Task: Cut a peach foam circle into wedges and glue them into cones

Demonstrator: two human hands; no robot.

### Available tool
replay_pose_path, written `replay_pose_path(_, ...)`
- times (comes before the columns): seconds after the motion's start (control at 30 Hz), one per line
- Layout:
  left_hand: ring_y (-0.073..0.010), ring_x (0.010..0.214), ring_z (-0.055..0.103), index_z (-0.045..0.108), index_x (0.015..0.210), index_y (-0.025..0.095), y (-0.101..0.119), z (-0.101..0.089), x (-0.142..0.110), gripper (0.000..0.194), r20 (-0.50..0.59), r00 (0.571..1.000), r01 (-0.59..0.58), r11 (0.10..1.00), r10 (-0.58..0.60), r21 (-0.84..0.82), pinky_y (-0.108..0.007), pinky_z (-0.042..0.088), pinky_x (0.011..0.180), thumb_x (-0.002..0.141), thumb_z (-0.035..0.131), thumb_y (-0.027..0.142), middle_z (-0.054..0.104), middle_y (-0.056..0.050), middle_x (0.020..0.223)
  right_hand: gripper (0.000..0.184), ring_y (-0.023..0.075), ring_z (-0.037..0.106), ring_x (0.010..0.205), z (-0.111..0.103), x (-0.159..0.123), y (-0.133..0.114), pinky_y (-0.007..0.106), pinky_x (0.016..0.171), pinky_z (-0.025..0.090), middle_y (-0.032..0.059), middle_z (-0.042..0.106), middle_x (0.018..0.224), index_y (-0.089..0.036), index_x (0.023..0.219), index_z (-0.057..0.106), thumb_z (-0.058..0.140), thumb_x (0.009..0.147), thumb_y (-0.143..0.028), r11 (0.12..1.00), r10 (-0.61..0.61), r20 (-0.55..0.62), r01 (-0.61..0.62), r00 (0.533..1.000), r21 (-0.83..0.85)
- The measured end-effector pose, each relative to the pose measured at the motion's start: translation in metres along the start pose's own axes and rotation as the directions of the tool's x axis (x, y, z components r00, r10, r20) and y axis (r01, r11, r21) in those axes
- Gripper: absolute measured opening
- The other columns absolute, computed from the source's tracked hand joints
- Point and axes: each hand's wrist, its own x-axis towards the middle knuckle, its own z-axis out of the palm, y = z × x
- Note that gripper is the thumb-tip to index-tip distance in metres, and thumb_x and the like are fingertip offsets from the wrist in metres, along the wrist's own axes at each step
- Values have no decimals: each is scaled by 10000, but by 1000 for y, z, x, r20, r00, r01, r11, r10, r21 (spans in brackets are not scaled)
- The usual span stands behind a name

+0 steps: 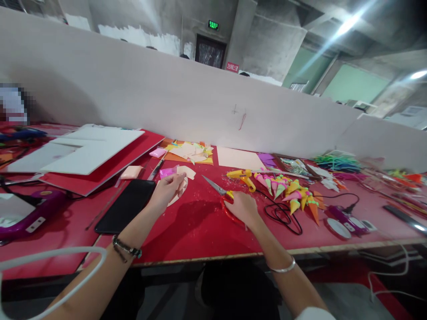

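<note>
My right hand (pixel 243 208) is wrapped round the handles of a pair of scissors (pixel 214 185), with red and yellow grips. Its blades point up and left, apart from any paper. To the left, my left hand (pixel 169 190) has its fingers pinched at a small cream paper piece (pixel 173 199) with a rounded edge; the fingers cover part of it. Just behind the fingers lies another cream scrap (pixel 187 173) beside a pink packet (pixel 167 172). A yellow glue gun (pixel 246 179) lies beyond my right hand.
A black phone (pixel 125 208) lies near my left forearm. White boards (pixel 93 151) are stacked at back left. Colourful small cones (pixel 295 193) and a black cable (pixel 283 218) lie right, near a purple device (pixel 347 220). A partition (pixel 187 102) stands behind the red table (pixel 193 240).
</note>
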Motion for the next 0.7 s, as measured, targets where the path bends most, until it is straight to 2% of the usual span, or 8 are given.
replay_pose_path(0.3,-31,318,295,370,419,159,2,0,-2,436,-15,998,55,996,-54,77,-183,253,357,801,479,339,388,47,365,393,273,607,803,6,44,-69,346,642,437,162,643,860,-125,900,625,438,779,-449,995,-87,-6,87,996,47)
replay_pose_path(0.4,-39,349,344,371,427,162,1,-1,-1,428,-33,998,64,995,-61,79,-181,287,381,794,487,348,402,43,393,335,274,598,818,7,49,-79,350,663,435,165,638,844,-122,861,638,496,757,-406,988,-132,-3,132,991,79)
replay_pose_path(0.47,-40,363,365,353,419,163,-3,-3,0,442,-35,997,68,995,-65,80,-185,305,394,791,486,359,431,34,431,303,281,577,874,3,51,-80,354,691,429,178,619,901,-118,851,638,524,746,-378,979,-173,-17,174,985,105)
replay_pose_path(0.53,-38,367,376,337,417,163,-7,-5,1,448,-25,997,71,994,-69,83,-190,319,405,788,483,367,459,27,471,279,253,557,918,-6,52,-78,327,726,420,155,600,962,-140,861,629,511,764,-374,962,-234,-44,238,971,136)
replay_pose_path(0.6,-41,373,393,340,427,165,-12,-8,2,434,-15,997,75,993,-74,88,-194,327,411,782,488,366,476,25,501,280,184,561,880,-15,52,-76,273,727,417,94,605,945,-168,896,602,432,821,-379,881,-341,-84,350,936,317)
replay_pose_path(0.63,-43,375,399,347,434,166,-13,-9,3,421,-12,997,78,993,-77,91,-196,326,409,776,493,363,478,26,507,298,152,567,830,-18,51,-76,249,710,420,63,611,907,-176,913,583,382,847,-386,792,-397,-110,401,911,461)
replay_pose_path(0.7,-47,380,405,362,440,167,-14,-10,4,404,-11,997,79,992,-78,98,-196,327,410,764,506,361,481,26,509,314,118,561,735,-21,50,-77,227,662,425,22,608,825,-177,937,549,356,853,-410,539,-469,-179,441,865,718)
